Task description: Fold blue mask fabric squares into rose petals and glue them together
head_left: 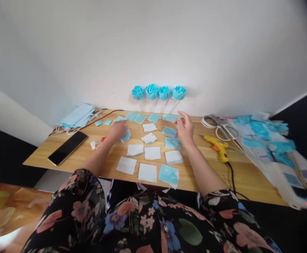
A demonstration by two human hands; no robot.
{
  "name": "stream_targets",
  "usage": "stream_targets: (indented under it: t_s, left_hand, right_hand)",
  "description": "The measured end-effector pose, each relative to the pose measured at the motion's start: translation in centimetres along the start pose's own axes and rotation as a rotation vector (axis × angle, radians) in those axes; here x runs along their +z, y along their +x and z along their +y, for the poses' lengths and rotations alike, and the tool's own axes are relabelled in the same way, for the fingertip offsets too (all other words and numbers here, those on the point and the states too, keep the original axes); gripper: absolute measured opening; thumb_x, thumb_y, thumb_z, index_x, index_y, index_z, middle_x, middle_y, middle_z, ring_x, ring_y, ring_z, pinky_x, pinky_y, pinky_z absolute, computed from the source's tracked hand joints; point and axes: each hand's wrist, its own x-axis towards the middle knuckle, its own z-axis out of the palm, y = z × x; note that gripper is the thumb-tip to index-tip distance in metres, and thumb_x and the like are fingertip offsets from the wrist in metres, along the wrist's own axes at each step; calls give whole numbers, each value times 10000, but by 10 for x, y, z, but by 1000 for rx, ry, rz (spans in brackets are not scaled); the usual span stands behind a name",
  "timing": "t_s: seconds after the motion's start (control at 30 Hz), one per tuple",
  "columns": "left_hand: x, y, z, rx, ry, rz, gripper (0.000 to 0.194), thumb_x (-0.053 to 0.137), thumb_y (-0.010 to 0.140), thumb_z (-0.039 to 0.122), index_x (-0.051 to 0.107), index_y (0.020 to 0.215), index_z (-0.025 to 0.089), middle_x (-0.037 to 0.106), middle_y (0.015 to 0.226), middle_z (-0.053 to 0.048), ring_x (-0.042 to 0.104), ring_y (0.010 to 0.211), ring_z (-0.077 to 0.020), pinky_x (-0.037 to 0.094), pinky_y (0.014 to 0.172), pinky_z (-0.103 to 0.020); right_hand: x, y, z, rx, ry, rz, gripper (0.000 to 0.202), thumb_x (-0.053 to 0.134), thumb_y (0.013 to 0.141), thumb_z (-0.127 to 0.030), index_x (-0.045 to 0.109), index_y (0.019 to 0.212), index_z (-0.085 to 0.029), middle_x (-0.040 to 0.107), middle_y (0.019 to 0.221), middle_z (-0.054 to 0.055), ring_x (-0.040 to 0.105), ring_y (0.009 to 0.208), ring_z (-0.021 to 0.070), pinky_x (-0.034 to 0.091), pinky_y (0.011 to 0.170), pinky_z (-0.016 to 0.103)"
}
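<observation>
Rows of cut fabric pieces lie on the wooden table, some blue, like this blue square point(153, 118), and some white, like this white square point(152, 153). My left hand point(118, 130) is over the left end of the rows, beside a blue piece point(126, 135); its fingers are smeared by motion. On the right, my right hand point(185, 128) has its index finger stretched out and its thumb apart from it. It is beside a blue strip point(170, 118), partly covering its right end; whether it touches the strip is unclear.
Several blue flowers on sticks, one a blue flower point(151, 91), lean on the wall. Face masks point(78, 116) and a phone point(68, 148) lie left. To the right are a yellow glue gun point(219, 146) with its cord, scissors point(225, 131), tape point(208, 122) and blue scraps point(261, 130).
</observation>
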Motion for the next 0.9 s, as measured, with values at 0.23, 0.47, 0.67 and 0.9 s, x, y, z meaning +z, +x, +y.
stream_targets:
  t_s: [0.23, 0.47, 0.67, 0.9]
  left_hand:
    - [11, 2, 36, 169, -218, 58, 567, 400, 914, 203, 427, 1476, 126, 584, 1432, -147, 591, 1253, -258, 473, 1047, -408]
    - [5, -7, 56, 399, -137, 80, 427, 364, 936, 187, 643, 1253, 125, 657, 1309, -147, 598, 1219, -275, 455, 1076, -464]
    - [17, -2, 83, 471, -86, -56, 389, 383, 927, 169, 702, 1146, 131, 713, 1204, -142, 639, 1149, -271, 478, 1036, -454]
    - [-1, -28, 82, 608, -310, -181, 437, 373, 989, 323, 602, 1328, 170, 649, 1364, -119, 596, 1257, -261, 446, 1078, -458]
  right_hand:
    - [-36, 11, 13, -16, -141, -163, 406, 478, 908, -309, 597, 1278, -196, 749, 1093, 83, 695, 963, 230, 534, 896, 392]
    - [-54, -20, 22, -101, -443, -393, 364, 464, 926, -194, 645, 1241, -176, 705, 1246, 127, 635, 1164, 289, 485, 1015, 457]
    - [-42, -20, 23, -146, -696, -598, 416, 407, 904, -46, 692, 1192, -143, 676, 1275, 156, 605, 1178, 289, 454, 1042, 440]
    - [-75, -38, 8, -273, -508, -567, 443, 402, 855, -17, 697, 1140, -183, 658, 1283, 117, 601, 1188, 261, 455, 1047, 438]
